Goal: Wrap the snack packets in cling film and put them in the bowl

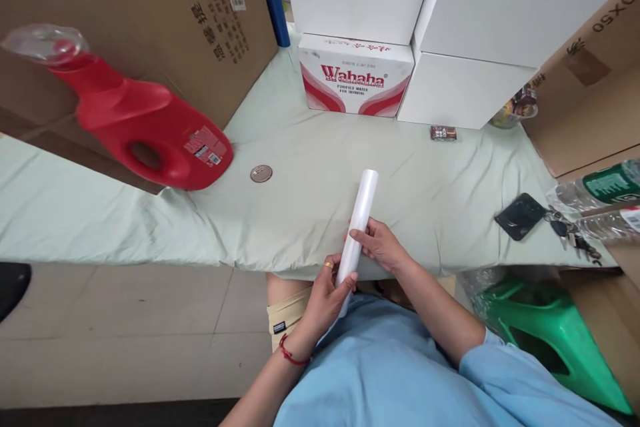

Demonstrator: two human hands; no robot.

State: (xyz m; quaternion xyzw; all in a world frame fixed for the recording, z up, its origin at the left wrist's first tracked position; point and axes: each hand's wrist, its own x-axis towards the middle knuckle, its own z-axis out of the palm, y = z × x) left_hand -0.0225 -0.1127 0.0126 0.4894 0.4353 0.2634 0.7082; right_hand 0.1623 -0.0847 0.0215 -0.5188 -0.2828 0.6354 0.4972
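A white, slightly glossy roll (365, 197), looking like rolled plastic film or bags, slants across the table's front edge. Its far end points away from me and its near end comes close to my blue shirt. Around its lower part is my left hand (330, 293), closed, the thumb lying on top. My right hand (379, 245) grips it from the right near the middle, thumb on the upper side and the other fingers mostly hidden beneath. Beyond the roll stretches the pale green tablecloth (310, 167).
A red jug (175, 120) stands at the left before a cardboard box (150, 20). A Wahaha carton (356, 77) and white boxes (465, 90) line the back. At the right lie a black wallet (521, 216), keys (570, 230) and plastic bottles (605, 185). A round disc (261, 173) lies left of centre.
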